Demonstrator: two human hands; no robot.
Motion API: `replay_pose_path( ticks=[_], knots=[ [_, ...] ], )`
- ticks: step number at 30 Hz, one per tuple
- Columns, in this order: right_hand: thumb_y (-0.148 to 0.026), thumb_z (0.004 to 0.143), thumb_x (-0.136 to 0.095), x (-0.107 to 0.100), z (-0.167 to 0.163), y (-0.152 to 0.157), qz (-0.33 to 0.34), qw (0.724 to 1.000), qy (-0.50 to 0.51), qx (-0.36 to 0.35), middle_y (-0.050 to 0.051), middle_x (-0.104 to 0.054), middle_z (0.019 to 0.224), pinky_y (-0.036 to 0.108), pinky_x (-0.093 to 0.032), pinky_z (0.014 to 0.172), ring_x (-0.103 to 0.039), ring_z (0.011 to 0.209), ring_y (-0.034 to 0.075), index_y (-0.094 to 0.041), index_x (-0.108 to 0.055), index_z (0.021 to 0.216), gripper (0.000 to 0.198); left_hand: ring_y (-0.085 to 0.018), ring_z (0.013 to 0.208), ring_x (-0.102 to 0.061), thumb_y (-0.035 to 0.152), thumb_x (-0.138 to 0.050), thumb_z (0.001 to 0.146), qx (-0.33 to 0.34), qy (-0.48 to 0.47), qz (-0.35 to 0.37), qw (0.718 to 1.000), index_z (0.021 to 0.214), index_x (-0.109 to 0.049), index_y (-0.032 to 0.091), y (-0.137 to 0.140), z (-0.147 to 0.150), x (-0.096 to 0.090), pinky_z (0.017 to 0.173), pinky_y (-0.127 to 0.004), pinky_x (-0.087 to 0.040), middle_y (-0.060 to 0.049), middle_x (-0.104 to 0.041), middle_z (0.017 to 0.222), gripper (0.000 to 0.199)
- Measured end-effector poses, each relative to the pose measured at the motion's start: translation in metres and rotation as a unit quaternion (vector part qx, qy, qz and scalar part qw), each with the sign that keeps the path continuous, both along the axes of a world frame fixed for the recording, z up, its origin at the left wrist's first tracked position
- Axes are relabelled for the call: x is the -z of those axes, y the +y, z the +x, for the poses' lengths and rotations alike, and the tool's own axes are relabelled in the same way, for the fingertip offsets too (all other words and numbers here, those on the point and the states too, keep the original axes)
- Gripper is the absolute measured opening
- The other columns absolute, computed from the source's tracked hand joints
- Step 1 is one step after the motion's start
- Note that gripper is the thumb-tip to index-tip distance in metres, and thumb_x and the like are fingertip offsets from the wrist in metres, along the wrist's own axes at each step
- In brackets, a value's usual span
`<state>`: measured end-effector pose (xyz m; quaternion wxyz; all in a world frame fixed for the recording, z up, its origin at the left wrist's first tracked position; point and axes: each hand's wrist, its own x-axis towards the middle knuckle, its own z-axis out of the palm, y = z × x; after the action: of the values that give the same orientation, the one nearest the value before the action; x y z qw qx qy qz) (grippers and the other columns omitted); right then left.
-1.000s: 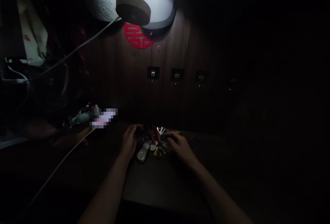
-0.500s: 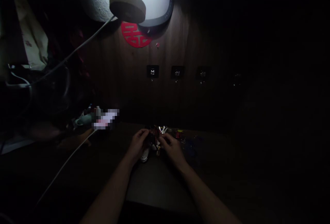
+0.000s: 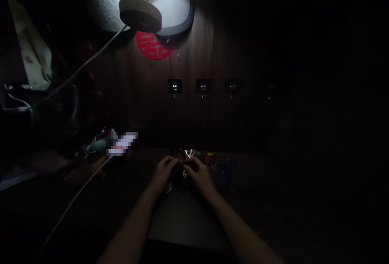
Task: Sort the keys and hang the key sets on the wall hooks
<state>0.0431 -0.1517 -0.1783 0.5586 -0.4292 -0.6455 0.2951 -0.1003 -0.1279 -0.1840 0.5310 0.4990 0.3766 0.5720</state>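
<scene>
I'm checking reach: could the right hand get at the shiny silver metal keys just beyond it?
Probably yes: the right hand is close, and nothing visible blocks the shiny silver metal keys, though it may be busy beside the left hand, where darkness hides any held thing.

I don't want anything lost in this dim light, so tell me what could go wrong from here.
1. The bare left hand and bare right hand nearly meet beside shiny silver metal keys; their fingertips are in deep shadow, so a small piece might slip unseen.
2. A shiny silver object lies partly hidden by the left wrist, which could knock it.
3. The thin white cord slants past the left forearm; a leftward sweep might snag it.
</scene>
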Motion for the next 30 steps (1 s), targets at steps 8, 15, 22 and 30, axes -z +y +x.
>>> replay_pose_path(
  ticks=[8,15,22,30],
  knots=[
    [-0.035,0.071,-0.058,0.003,0.004,0.005,-0.017,0.995,0.044,0.089,0.001,-0.063,0.073,0.027,-0.043,0.066,-0.058,0.071,0.018,-0.019,-0.056,0.079,0.018,-0.019,0.087,-0.061,0.029,-0.066,0.066,0.046,0.047,0.075,0.995,0.062,-0.056,0.017,-0.013,0.007,-0.010,0.073,-0.027,-0.045,-0.008,-0.067,0.101,0.015],
    [-0.039,0.079,-0.046,-0.004,0.002,-0.002,-0.008,0.998,0.012,0.066,0.001,-0.063,0.071,0.026,-0.041,0.064,-0.057,0.070,0.017,-0.017,-0.062,0.076,0.027,-0.021,0.092,-0.061,0.026,-0.063,0.067,-0.002,0.141,0.130,0.981,0.066,-0.060,0.017,-0.016,0.010,-0.008,0.081,-0.033,-0.046,-0.009,-0.067,0.104,0.010],
    [-0.038,0.072,-0.055,-0.001,0.000,0.000,-0.033,0.996,0.068,0.045,0.001,-0.065,0.073,0.027,-0.041,0.069,-0.057,0.073,0.017,-0.017,-0.064,0.076,0.023,-0.019,0.090,-0.062,0.028,-0.061,0.069,-0.036,0.164,0.153,0.974,0.070,-0.062,0.017,-0.010,0.010,-0.001,0.081,-0.030,-0.046,-0.007,-0.068,0.099,0.011],
    [-0.042,0.068,-0.057,-0.012,0.017,0.011,-0.052,0.957,0.277,0.064,-0.003,-0.060,0.059,0.024,-0.041,0.053,-0.054,0.054,0.013,-0.018,-0.055,0.070,0.024,-0.017,0.087,-0.063,0.035,-0.053,0.075,-0.030,0.233,0.157,0.959,0.086,-0.065,0.020,-0.016,0.008,-0.007,0.079,-0.027,-0.047,-0.002,-0.069,0.092,0.022]
  ],
)
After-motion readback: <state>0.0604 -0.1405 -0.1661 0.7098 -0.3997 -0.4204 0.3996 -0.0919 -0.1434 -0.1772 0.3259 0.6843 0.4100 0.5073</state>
